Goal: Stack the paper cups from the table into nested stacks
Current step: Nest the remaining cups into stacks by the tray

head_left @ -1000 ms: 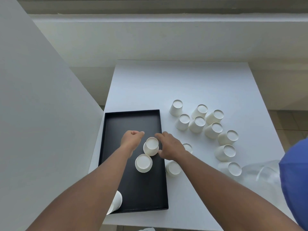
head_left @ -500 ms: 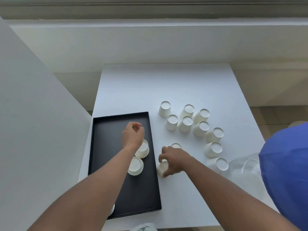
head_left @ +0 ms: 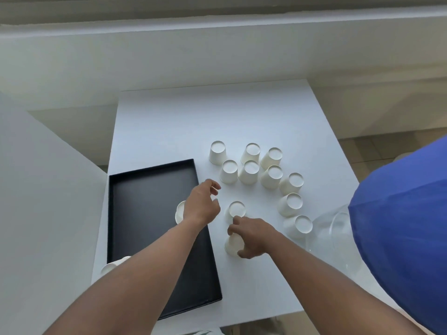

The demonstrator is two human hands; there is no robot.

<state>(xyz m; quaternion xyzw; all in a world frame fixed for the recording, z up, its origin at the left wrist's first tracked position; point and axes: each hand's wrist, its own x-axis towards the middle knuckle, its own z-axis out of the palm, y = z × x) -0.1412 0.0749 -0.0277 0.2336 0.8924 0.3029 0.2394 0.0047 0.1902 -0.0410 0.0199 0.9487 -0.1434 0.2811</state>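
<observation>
1. Paper cups (head_left: 250,171) stand upside down in a loose cluster on the far right part of the white table (head_left: 217,117), with nine of them well apart from the black tray (head_left: 145,213).
2. One cup near the tray (head_left: 232,245) is wrapped by the right hand (head_left: 251,236), fingers closed round its wall while it sits on the table; another inverted cup (head_left: 236,209) stands just beyond those fingers.
3. Left hand (head_left: 202,206) hovers over the tray's right edge, fingers curled and loosely parted, holding nothing that can be made out (a cup (head_left: 180,211) on the tray peeks out from behind its wrist).
4. Step in hand, as I judge it: picking up a cup to begin or extend a nest.
5. Next move calls for lifting the gripped cup straight and lowering it squarely over a neighbour, since a tilted mouth would snag on the rim.
</observation>
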